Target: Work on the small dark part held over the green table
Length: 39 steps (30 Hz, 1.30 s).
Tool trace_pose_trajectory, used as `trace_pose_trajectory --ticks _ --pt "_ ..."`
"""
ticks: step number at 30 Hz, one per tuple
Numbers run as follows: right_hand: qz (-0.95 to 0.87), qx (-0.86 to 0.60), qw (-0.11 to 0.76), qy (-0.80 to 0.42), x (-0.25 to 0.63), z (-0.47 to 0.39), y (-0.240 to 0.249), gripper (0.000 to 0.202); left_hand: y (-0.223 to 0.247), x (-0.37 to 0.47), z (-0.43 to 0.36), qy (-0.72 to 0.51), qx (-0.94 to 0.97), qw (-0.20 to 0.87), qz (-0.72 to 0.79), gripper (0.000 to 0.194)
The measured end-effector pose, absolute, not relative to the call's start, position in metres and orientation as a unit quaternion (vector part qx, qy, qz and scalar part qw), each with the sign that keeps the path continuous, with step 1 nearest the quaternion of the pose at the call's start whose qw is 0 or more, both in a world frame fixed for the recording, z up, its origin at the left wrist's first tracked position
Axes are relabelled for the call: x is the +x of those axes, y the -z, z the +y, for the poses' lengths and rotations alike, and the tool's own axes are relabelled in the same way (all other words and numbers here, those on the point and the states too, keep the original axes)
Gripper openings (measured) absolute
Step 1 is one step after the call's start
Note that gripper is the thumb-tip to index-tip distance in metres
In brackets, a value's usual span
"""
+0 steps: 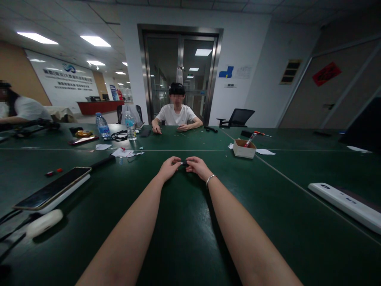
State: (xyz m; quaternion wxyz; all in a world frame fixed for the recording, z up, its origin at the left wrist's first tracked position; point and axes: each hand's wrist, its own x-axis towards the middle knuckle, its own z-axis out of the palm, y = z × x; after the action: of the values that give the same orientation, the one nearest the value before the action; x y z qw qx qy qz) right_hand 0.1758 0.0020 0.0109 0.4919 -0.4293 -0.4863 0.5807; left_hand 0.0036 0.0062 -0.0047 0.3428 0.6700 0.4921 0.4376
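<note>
Two hands meet over the green table (pixel 181 222), straight in front. The left hand (pixel 170 168) pinches the shiny end of a small black thing (pixel 184 163) with its fingertips. The right hand (pixel 198 167) is closed on the dark end of it, with the thumb and fingers squeezed close. The small black thing is between the two hands, and the fingers hide most of it, so I cannot tell just what it is. A silver bracelet (pixel 210 180) is around the right wrist.

On the left side of the table, a phone (pixel 55 188) lies on top of a flat white block (pixel 66 194). A smooth white thing with round ends (pixel 44 223) is near it, by some black cords. Farther back, two plastic water bottles stand up: one with a blue label (pixel 102 128) and one with a lighter label (pixel 130 123). Black cables (pixel 119 136) lie by them, and bits of white paper (pixel 122 152) are closer to the hands.

To the right of the hands is a small open box (pixel 244 151). A red and white thing (pixel 250 140) sticks up out of it at a slant. A long white power strip (pixel 345 202) lies at the far right.

A person in a white shirt (pixel 178 115) sits across the table, with both hands on it. An office chair (pixel 240 118) stands behind the table to the right.
</note>
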Motion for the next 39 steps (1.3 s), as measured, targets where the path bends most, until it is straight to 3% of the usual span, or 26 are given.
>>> trace_pose_trajectory --ticks 22,32,39 --pt "-0.497 -0.435 0.479 -0.579 0.1759 0.0012 -0.0124 0.012 0.0064 0.0032 0.0094 -0.430 0.671 0.345 0.496 0.033" --pt "-0.483 -0.433 0.490 -0.583 0.1755 0.0024 -0.0115 0.010 0.0069 0.0032 0.0104 -0.444 0.657 0.379 0.477 0.016" --pt "-0.483 -0.429 0.494 -0.582 0.1757 0.0037 -0.0100 0.012 0.0089 0.0019 0.0132 -0.439 0.665 0.372 0.477 0.017"
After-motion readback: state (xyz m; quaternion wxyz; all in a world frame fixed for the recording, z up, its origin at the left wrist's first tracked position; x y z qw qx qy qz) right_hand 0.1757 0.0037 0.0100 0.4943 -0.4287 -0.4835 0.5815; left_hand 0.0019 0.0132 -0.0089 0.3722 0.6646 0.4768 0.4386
